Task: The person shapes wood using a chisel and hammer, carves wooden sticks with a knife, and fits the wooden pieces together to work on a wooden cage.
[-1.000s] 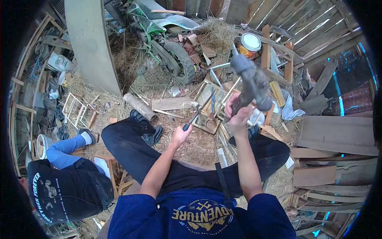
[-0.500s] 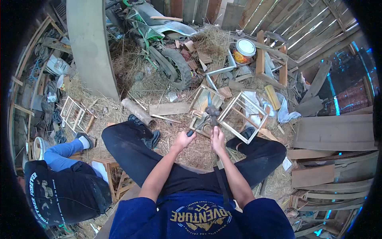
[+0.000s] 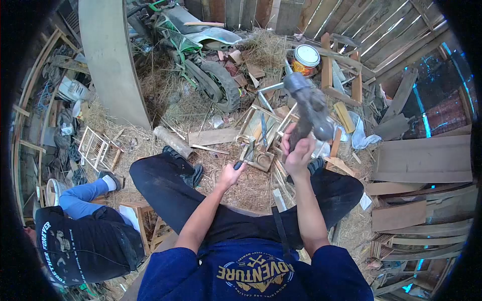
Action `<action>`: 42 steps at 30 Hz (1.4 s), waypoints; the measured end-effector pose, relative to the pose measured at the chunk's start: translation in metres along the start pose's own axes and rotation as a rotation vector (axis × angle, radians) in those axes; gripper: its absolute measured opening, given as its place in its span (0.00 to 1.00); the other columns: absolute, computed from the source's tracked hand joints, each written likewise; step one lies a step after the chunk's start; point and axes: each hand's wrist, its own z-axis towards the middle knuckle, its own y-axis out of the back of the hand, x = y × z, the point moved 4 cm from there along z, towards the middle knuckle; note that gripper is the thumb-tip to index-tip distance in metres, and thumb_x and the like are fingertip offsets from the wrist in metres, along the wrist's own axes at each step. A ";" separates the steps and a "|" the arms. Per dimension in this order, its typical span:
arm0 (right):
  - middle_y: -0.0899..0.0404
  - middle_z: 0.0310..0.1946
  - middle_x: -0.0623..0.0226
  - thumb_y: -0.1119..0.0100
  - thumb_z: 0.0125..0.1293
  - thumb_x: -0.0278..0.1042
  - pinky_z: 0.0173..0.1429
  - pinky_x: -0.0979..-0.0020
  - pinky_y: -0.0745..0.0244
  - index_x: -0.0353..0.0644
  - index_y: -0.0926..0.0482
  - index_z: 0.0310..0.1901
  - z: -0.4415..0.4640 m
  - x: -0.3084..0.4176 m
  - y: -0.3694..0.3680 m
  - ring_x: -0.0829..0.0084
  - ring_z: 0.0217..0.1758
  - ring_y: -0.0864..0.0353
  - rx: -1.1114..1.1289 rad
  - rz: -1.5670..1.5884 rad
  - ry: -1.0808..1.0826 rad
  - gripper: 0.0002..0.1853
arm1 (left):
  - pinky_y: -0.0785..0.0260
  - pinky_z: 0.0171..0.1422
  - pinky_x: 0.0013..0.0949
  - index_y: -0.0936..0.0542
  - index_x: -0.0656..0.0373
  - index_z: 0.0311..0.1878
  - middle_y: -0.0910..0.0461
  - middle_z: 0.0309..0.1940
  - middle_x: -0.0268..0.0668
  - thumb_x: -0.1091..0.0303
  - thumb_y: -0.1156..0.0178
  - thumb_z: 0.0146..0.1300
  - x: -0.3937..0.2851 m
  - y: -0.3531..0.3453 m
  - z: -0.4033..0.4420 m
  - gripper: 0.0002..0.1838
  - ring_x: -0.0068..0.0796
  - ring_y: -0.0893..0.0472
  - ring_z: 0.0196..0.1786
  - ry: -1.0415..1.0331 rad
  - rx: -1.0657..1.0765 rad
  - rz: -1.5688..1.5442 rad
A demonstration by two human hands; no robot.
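A: What have the hands got hold of?

B: The left hand (image 3: 230, 175) is closed around the grip of a black-handled tool (image 3: 239, 165), its metal end over the small wooden block (image 3: 263, 159) on the straw-covered floor (image 3: 246, 193), between the knees. The right hand (image 3: 298, 151) is wrapped round the handle of a hammer (image 3: 310, 108), raised and slightly blurred, to the right of that block.

A: And just beyond the block?

B: A shallow wooden frame (image 3: 251, 119), with a narrow bladed tool (image 3: 264, 129) lying across it.

A: Any containers?

B: A paint pail (image 3: 306, 57) stands towards the floor's far right corner, near the plank wall (image 3: 376, 30). Its white lid is on, so the contents are hidden. Just beside it is an open wooden rack (image 3: 327, 65).

A: Anything along the left edge?

B: A white bucket (image 3: 52, 194), near the co-worker (image 3: 88, 241); I can't tell what it holds. Farther up that edge there's a pale container (image 3: 74, 90) among clutter, its inside unclear too.
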 end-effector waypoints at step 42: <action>0.36 0.21 0.76 0.58 0.76 0.63 0.20 0.81 0.47 0.37 0.31 0.48 -0.007 -0.013 0.012 0.87 0.18 0.41 0.107 -0.112 -0.154 0.29 | 0.25 0.48 0.49 0.14 0.57 0.41 0.15 0.33 0.54 0.30 0.45 0.61 0.023 -0.024 0.024 0.34 0.53 0.15 0.40 0.002 0.025 0.114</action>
